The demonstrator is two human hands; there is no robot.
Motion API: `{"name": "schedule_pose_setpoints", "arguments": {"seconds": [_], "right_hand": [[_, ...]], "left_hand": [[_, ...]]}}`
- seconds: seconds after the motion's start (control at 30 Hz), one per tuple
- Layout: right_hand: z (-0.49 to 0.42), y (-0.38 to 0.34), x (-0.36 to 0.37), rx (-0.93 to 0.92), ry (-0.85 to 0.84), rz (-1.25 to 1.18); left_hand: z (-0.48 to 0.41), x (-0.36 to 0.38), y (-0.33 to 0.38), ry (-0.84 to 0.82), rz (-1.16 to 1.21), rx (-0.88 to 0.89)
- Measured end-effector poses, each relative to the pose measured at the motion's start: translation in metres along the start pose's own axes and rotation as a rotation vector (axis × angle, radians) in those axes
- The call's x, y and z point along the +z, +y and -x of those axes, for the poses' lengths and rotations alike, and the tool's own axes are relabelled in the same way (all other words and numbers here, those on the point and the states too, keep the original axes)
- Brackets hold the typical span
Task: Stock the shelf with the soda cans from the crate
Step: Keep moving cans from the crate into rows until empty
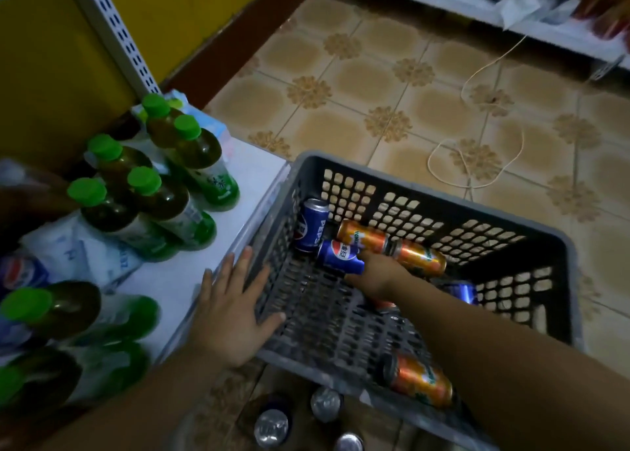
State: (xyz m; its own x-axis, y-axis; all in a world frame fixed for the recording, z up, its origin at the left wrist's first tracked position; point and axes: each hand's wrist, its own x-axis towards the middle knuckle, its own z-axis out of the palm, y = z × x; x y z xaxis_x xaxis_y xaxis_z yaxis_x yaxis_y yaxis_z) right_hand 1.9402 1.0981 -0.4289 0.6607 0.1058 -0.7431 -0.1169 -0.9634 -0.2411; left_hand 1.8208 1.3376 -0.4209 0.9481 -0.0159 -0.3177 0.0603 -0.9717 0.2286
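**Right hand on a blue can in the crate, left hand braced on crate wall**

Grey plastic crate [531, 232] sits on tiled floor [375, 85], tilted, its left edge against the white shelf [191, 273].

Right hand [378, 275] reaches down into the crate. Fingers wrap a blue Pepsi can [339, 256] lying on its side. One fingertip shows over the top of the can, the thumb [354, 278] runs below it, so the can sits between thumb and fingers, touching both. Whether the can is lifted off the crate floor: cannot tell.

Left hand [231, 309] is flat, fingers spread, palm on the crate's left wall at the shelf edge. It holds nothing.

Other cans in the crate: a second blue can [312, 225] upright in the far left corner, just beside the gripped one. Two orange cans on their sides behind the right hand, one [363, 237] touching the gripped can, the other [421, 258] to its right. Another orange can [419, 379] lies near the crate's near wall, beside the right forearm. A blue can [462, 292] is partly hidden behind the forearm.

On the shelf: green-capped tea bottles [160, 205] in rows, white packs [78, 256] beside them. Silver can tops [325, 403] show on the floor below the crate. A white cord [477, 164] loops on the tiles.
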Motion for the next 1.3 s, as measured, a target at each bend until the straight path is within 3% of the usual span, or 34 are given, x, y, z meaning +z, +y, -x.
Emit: {"name": "schedule_pose_setpoints", "arguments": {"seconds": [0.23,0.5,0.57,0.63,0.77,0.83,0.9,1.0,1.13,1.2,1.3], "right_hand": [[-0.073,-0.013,0.027,-0.044,0.108,0.045],[-0.118,-0.014,0.069,-0.080,0.320,0.424],[-0.119,-0.017,0.075,-0.123,0.328,0.426],[-0.113,-0.019,0.075,-0.160,0.276,0.330],[-0.063,-0.024,0.057,-0.107,0.181,-0.111],[-0.025,-0.029,0.043,-0.145,0.201,-0.236],[0.017,-0.035,0.024,-0.207,0.264,-0.340],[0.083,-0.046,-0.011,-0.292,0.334,-0.473],[0.173,-0.068,-0.054,-0.400,0.367,-0.563],[0.220,-0.083,-0.071,-0.455,0.407,-0.591],[0.290,-0.108,-0.089,-0.543,0.468,-0.661]], "left_hand": [[0.002,0.014,-0.008,0.158,0.152,0.148],[-0.002,0.008,-0.011,0.046,0.259,0.124],[-0.001,0.008,-0.012,0.029,0.272,0.122],[0.000,0.008,-0.012,0.037,0.304,0.124],[0.004,0.007,-0.012,0.108,0.338,0.156],[0.003,0.001,-0.009,-0.021,0.343,0.063],[0.001,-0.007,-0.005,-0.164,0.197,0.007],[0.007,-0.037,0.014,-0.271,0.109,-0.029],[0.045,-0.100,0.061,-0.235,0.556,-0.024],[0.074,-0.139,0.080,-0.150,0.827,0.026],[0.120,-0.197,0.093,0.004,1.006,0.082]]}}
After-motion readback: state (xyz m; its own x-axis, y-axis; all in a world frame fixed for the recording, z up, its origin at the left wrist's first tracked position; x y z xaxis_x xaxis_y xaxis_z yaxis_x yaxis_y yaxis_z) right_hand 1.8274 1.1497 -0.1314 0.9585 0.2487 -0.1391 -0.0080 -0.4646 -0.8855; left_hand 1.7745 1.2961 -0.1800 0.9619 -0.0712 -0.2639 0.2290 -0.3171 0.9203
